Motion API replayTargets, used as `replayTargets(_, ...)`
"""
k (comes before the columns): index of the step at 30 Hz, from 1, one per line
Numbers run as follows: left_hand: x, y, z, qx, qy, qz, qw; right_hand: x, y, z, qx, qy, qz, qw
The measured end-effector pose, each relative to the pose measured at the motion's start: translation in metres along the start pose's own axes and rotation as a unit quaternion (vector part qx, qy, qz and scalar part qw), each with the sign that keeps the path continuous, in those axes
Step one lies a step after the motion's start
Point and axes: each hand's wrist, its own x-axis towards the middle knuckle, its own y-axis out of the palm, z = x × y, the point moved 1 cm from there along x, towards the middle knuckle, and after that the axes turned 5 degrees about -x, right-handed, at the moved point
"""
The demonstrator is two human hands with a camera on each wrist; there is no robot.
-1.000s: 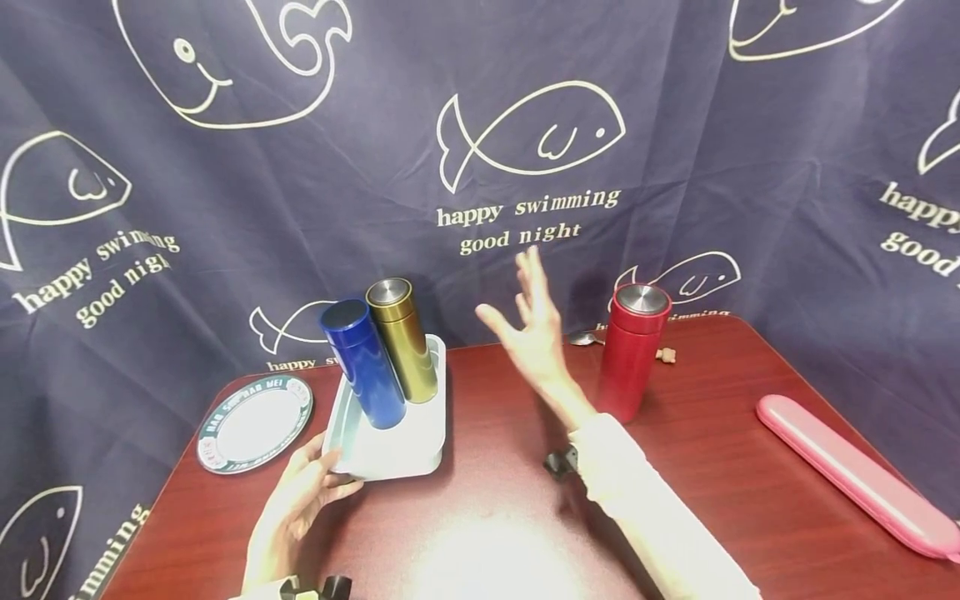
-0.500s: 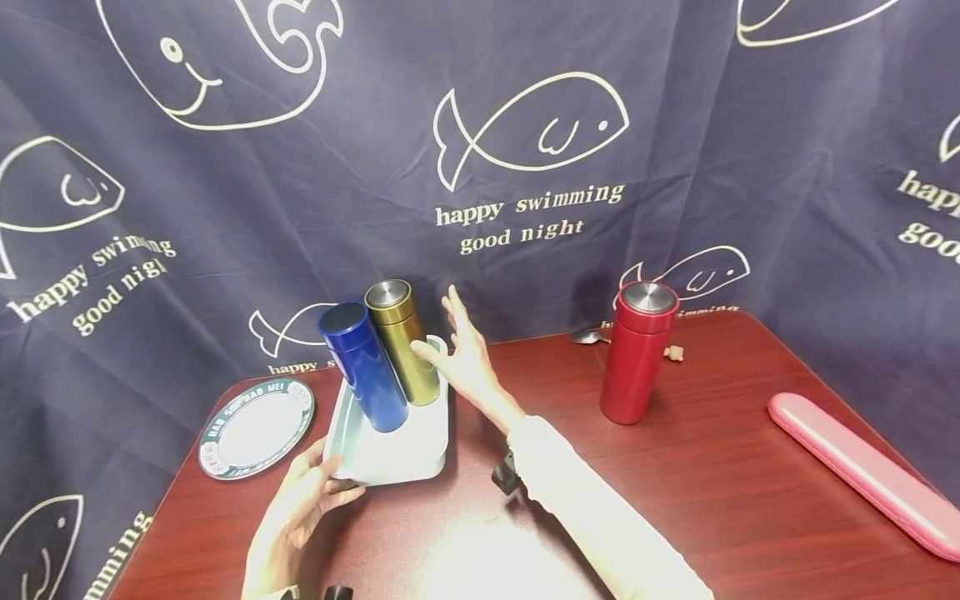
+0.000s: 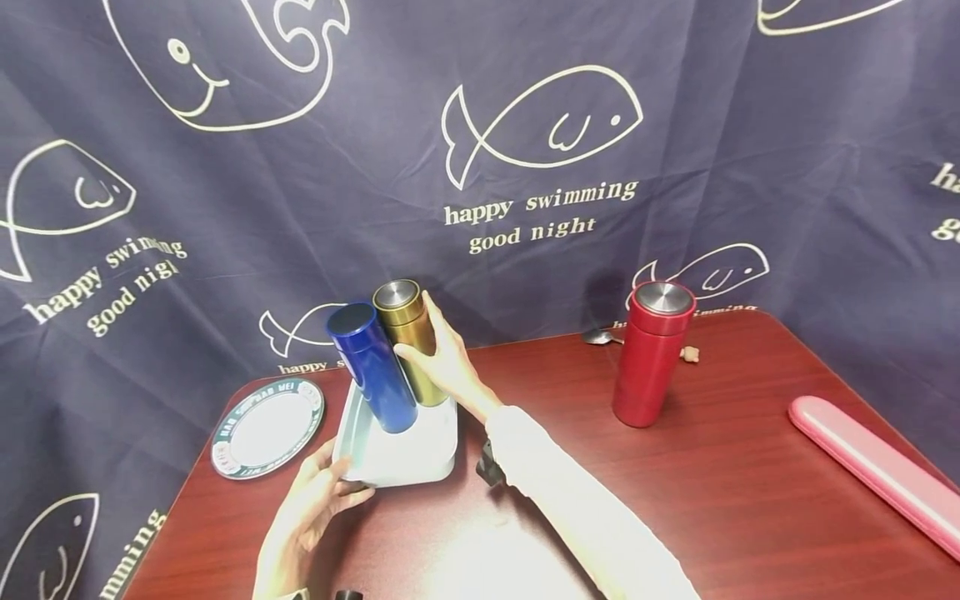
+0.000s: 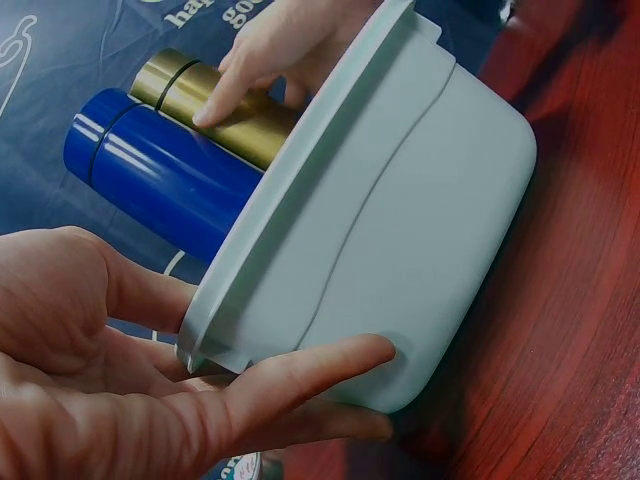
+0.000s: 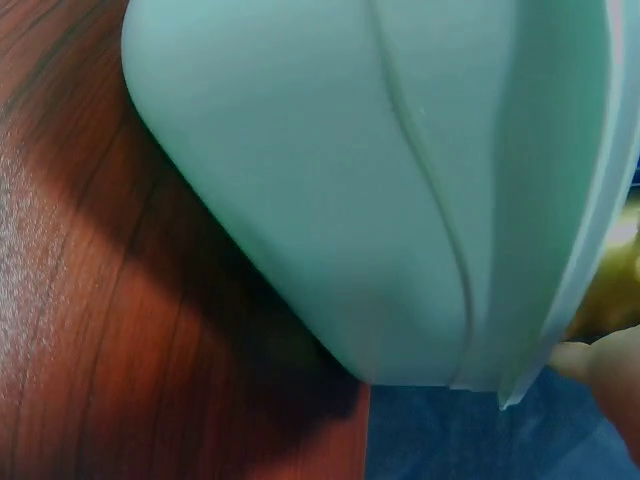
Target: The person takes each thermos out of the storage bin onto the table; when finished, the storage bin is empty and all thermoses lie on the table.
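Observation:
A pale green plastic tub (image 3: pixel 408 468) sits at the left of the table, with a blue thermos (image 3: pixel 378 375) and a gold thermos (image 3: pixel 414 335) standing side by side in it. My left hand (image 3: pixel 306 500) grips the tub's near left corner; the left wrist view shows the thumb at the rim and fingers (image 4: pixel 330 375) against the outer wall. Around the upper part of the gold thermos is my right hand (image 3: pixel 446 358), thumb on the near side and other fingers at the right. In the right wrist view, the tub wall (image 5: pixel 330 200) hides most of that thermos.
Left of the tub lies a white plate with a green patterned rim (image 3: pixel 262 395). A red thermos (image 3: pixel 651 367) stands to the right, a spoon (image 3: pixel 597 337) and a small beige object (image 3: pixel 690 354) behind it. A long pink case (image 3: pixel 873 467) lies at the far right.
My right hand has moved left and down from above the middle of the table onto the gold thermos. My left hand has kept its hold on the tub.

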Motion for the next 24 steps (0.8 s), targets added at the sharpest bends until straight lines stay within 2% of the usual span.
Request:
replayTargets(9, 0.000, 0.002, 0.001, -0.003, 0.000, -0.007, 1.0000, -0.003, 0.001, 0.003, -0.007, -0.042, -0.034, 0.9985)
replayTargets(16, 0.000, 0.003, -0.002, -0.001, 0.001, -0.010, 0.9999, 0.000, -0.001, 0.012, 0.003, -0.020, -0.065, 0.9977)
replayTargets(24, 0.001, 0.001, -0.002, 0.000, -0.004, -0.008, 1.0000, 0.004, -0.020, 0.035, 0.016, -0.010, -0.100, 0.9948)
